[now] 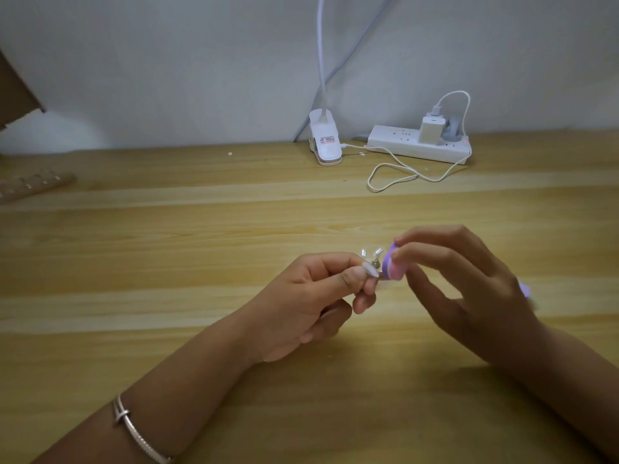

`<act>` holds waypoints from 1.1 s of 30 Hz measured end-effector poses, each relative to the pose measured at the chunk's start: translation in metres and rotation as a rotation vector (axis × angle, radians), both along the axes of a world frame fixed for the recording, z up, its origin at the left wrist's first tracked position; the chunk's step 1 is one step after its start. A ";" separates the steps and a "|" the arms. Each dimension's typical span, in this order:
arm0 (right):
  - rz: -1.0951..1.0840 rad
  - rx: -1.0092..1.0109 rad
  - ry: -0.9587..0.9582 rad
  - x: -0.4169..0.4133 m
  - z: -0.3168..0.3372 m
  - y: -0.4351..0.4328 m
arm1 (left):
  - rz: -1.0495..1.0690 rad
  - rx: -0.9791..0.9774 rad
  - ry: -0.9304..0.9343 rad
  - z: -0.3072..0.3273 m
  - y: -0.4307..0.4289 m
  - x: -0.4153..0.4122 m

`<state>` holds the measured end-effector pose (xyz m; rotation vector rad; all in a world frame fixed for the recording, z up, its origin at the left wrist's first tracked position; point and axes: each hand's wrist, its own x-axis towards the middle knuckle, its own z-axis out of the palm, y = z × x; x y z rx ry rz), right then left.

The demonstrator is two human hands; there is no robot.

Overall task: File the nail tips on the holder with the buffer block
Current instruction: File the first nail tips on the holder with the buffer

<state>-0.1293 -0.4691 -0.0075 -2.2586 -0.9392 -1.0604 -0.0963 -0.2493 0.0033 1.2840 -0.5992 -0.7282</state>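
Holder (372,261) pinched in left hand (315,296), buffer block (392,272) in right hand (469,289).

Buffer block (493,268) purple and pink; table (167,262) pale streaked wood; power strip (418,144) white.

Left hand (311,296) pinches holder (370,262); right hand (469,283) pinches buffer block (392,269).

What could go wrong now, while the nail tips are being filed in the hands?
1. The right hand pinches the buffer block with its fingertips only; under pressure the block may twist or slip out.
2. The nail tips are small and stand out of the holder, which the left hand pinches; a hard stroke could knock one loose.
3. The block works close to the left fingers and may scrape the skin.
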 end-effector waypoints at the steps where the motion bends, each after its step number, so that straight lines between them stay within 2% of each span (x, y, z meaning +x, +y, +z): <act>1: 0.009 0.014 -0.015 -0.001 0.000 0.001 | 0.002 0.002 -0.003 0.000 0.000 0.000; 5: 0.102 -0.053 -0.061 -0.008 -0.005 0.009 | -0.002 -0.009 -0.007 0.000 -0.001 -0.001; 7: 0.062 -0.075 -0.041 -0.003 -0.004 0.005 | 0.000 -0.002 -0.005 0.001 0.000 -0.001; 11: 0.006 0.009 -0.010 -0.003 0.002 0.000 | 0.014 0.029 -0.014 0.001 0.000 0.000; 15: 0.130 -0.059 -0.038 -0.010 -0.003 0.010 | 0.012 0.016 -0.034 0.000 -0.001 -0.001; 17: 0.101 -0.104 -0.022 -0.006 -0.003 0.007 | 0.017 0.019 -0.038 0.000 0.000 0.000; 21: 0.004 -0.038 0.010 0.000 0.001 -0.004 | 0.044 0.033 -0.027 -0.001 0.000 0.001; 26: 0.127 -0.080 -0.016 -0.010 -0.005 0.011 | 0.050 0.036 -0.056 -0.003 -0.001 0.002; 28: 0.090 -0.105 -0.011 -0.006 -0.004 0.007 | 0.061 0.038 -0.051 -0.004 0.000 0.002; 31: -0.016 -0.045 0.018 0.000 0.001 -0.002 | 0.065 0.038 -0.044 -0.004 0.000 0.004; 33: 0.001 -0.009 0.016 -0.003 0.000 0.001 | 0.060 0.039 -0.054 -0.005 -0.001 0.004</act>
